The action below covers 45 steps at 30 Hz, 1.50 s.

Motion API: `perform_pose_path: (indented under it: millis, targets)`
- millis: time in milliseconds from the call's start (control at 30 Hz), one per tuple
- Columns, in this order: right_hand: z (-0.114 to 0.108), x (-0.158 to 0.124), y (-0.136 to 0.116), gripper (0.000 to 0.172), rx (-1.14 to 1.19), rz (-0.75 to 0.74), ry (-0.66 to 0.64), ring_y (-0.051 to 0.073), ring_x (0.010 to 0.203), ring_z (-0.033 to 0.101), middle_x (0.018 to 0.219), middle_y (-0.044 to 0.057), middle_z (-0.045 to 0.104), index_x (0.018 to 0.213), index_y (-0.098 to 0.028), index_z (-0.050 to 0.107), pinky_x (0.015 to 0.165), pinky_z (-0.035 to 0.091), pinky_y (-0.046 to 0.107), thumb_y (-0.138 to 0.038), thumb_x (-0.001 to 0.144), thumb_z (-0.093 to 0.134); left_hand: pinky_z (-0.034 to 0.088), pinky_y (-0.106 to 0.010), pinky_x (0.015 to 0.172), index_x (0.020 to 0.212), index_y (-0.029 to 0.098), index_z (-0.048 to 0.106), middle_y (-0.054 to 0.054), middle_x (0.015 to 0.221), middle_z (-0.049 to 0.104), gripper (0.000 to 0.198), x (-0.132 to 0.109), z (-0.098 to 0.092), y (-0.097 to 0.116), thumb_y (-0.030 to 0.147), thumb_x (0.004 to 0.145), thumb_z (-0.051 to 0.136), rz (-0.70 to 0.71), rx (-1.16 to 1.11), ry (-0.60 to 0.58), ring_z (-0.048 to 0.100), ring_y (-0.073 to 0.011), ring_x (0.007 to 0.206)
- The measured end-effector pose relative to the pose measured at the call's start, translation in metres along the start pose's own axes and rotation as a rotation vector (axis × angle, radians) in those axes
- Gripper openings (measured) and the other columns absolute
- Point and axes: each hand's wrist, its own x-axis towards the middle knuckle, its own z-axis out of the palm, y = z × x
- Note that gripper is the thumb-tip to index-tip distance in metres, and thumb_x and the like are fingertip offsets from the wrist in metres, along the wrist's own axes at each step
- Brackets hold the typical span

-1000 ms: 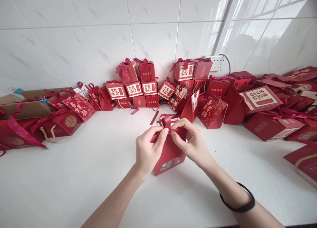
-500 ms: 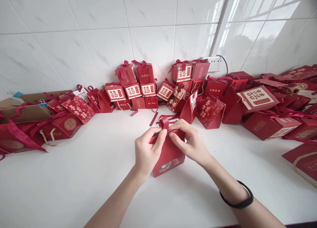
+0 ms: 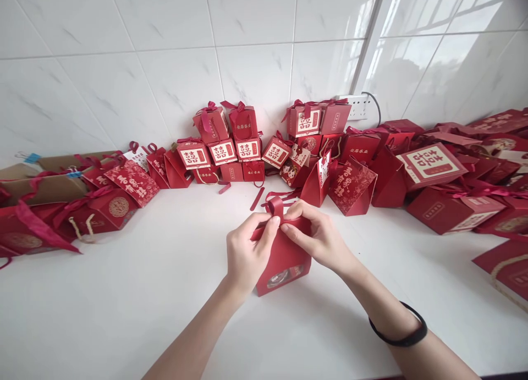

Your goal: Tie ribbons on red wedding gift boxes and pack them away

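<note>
A small red gift box (image 3: 282, 262) stands on the white counter (image 3: 124, 303) in front of me. A dark red ribbon (image 3: 275, 205) rises in a loop from its top. My left hand (image 3: 246, 256) pinches the ribbon at the box's top from the left. My right hand (image 3: 319, 237) pinches the same ribbon from the right, fingertips nearly touching the left ones. A black band (image 3: 402, 333) circles my right wrist.
Stacked red gift boxes (image 3: 231, 143) line the tiled wall behind. More red boxes and bags lie at the left (image 3: 103, 204) and pile up at the right (image 3: 433, 171). Loose ribbon strips (image 3: 256, 197) lie behind the held box. A wall socket (image 3: 358, 106) sits in the corner.
Both hands stay on the ribbon; the fingers have shifted slightly and the loop sits a little lower and tighter. The box has barely moved.
</note>
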Motion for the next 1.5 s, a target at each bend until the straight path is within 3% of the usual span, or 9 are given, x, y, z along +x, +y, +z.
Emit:
perform_pose_path:
  millis: [300, 500, 667, 867, 1200, 1333, 1433, 1500]
  targets:
    - [0.001, 0.0, -0.004, 0.009, 0.004, 0.033, 0.018, 0.016, 0.076, 0.056, 0.082, 0.002, 0.059, 0.079, -0.02, 0.056, 0.071, 0.045, 0.029, -0.026, 0.087, 0.055, 0.053, -0.024, 0.07, 0.084, 0.018, 0.058, -0.002, 0.084, 0.067, 0.006, 0.01, -0.017, -0.001, 0.021, 0.079, 0.056, 0.075, -0.032, -0.27, 0.064, -0.0151, 0.075]
    - [0.001, 0.001, -0.002, 0.009, 0.004, 0.003, 0.024, 0.016, 0.078, 0.056, 0.083, 0.003, 0.059, 0.08, -0.02, 0.055, 0.072, 0.046, 0.03, -0.025, 0.088, 0.054, 0.052, -0.023, 0.068, 0.082, 0.019, 0.056, -0.001, 0.081, 0.066, 0.003, 0.009, -0.015, -0.005, 0.017, 0.08, 0.054, 0.166, 0.037, -0.212, 0.063, -0.0129, 0.071]
    - [0.001, 0.001, 0.001, 0.007, 0.02, -0.012, 0.019, 0.016, 0.08, 0.056, 0.085, 0.003, 0.058, 0.082, -0.02, 0.056, 0.075, 0.045, 0.031, -0.024, 0.088, 0.054, 0.052, -0.025, 0.075, 0.084, 0.019, 0.059, -0.004, 0.09, 0.064, 0.006, 0.009, -0.013, -0.007, 0.017, 0.08, 0.055, 0.211, 0.025, -0.159, 0.062, -0.016, 0.086]
    - [0.0, -0.001, 0.0, 0.008, 0.033, -0.005, -0.002, 0.017, 0.083, 0.055, 0.087, 0.003, 0.058, 0.085, -0.021, 0.058, 0.075, 0.045, 0.031, -0.025, 0.089, 0.053, 0.05, -0.022, 0.064, 0.078, 0.019, 0.057, 0.001, 0.072, 0.063, 0.007, 0.008, -0.015, -0.004, 0.017, 0.082, 0.052, 0.071, -0.064, -0.22, 0.059, -0.0117, 0.066]
    - [-0.003, 0.002, -0.001, 0.024, 0.047, 0.074, -0.027, 0.017, 0.077, 0.054, 0.082, 0.003, 0.057, 0.079, -0.019, 0.059, 0.07, 0.043, 0.03, -0.042, 0.087, 0.055, 0.049, -0.024, 0.066, 0.073, 0.018, 0.06, -0.001, 0.073, 0.065, 0.009, 0.01, -0.014, -0.011, 0.024, 0.08, 0.058, -0.023, -0.185, -0.254, 0.061, -0.014, 0.068]
    - [-0.014, 0.001, 0.001, 0.042, 0.283, 0.205, -0.077, 0.02, 0.086, 0.06, 0.086, 0.006, 0.063, 0.087, -0.018, 0.067, 0.079, 0.046, 0.035, -0.053, 0.089, 0.045, 0.048, -0.027, 0.07, 0.081, 0.017, 0.062, -0.003, 0.076, 0.066, 0.013, 0.015, -0.019, -0.018, 0.028, 0.075, 0.065, -0.124, -0.305, -0.258, 0.062, -0.0173, 0.074]
    - [-0.027, -0.007, -0.005, 0.045, 0.511, 0.284, -0.127, 0.018, 0.068, 0.063, 0.072, 0.004, 0.065, 0.102, -0.018, 0.066, 0.071, 0.051, 0.036, -0.053, 0.091, 0.039, 0.046, -0.027, 0.065, 0.093, 0.017, 0.06, -0.003, 0.073, 0.065, 0.034, 0.018, -0.024, -0.021, 0.033, 0.067, 0.075, -0.287, -0.566, -0.401, 0.061, -0.0177, 0.071]
    - [-0.036, -0.015, -0.02, 0.034, 0.426, 0.241, -0.137, 0.016, 0.067, 0.062, 0.078, 0.004, 0.064, 0.108, -0.02, 0.062, 0.069, 0.052, 0.034, -0.045, 0.09, 0.049, 0.045, -0.026, 0.062, 0.089, 0.017, 0.058, -0.003, 0.071, 0.062, 0.04, 0.015, -0.023, -0.016, 0.039, 0.063, 0.078, -0.33, -0.793, -0.539, 0.059, -0.0167, 0.067]
